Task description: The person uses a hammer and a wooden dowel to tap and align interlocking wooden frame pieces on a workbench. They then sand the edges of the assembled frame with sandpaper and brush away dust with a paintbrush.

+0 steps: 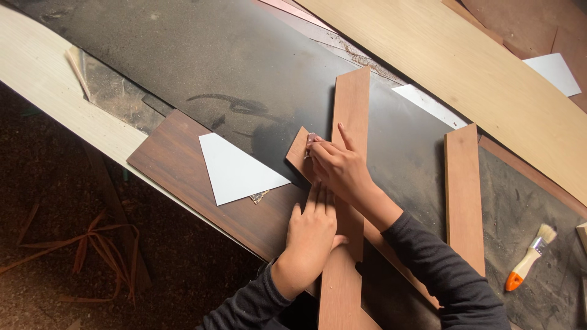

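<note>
1. Hands meet near the middle of the dark worktop, both over a crossing of brown laminate strips.
2. The left hand lies flat, fingers together and stretched forward, palm pressing down where the long upright strip crosses the slanted strip; it grips nothing, only bears down.
3. The right hand is curled, its fingertips pinched narrowly on a small piece of sandpaper (little of it shows past the fingers) held against the edge of the slanted strip, with the index finger pointing up along the long upright strip.
4. The slanted strip runs from its squared end just left of the right hand down under both hands toward the lower right; the long upright strip lies across it and reaches the bottom edge of the view.
5. Just left of the hands lies a dark wood-grain panel with a white triangular offcut resting on it.
6. To the right, apart from the hands, lies a second brown strip, and farther right a paintbrush with an orange-tipped handle on the dusty surface.
7. A pale wood-veneer sheet crosses the upper right.
</note>
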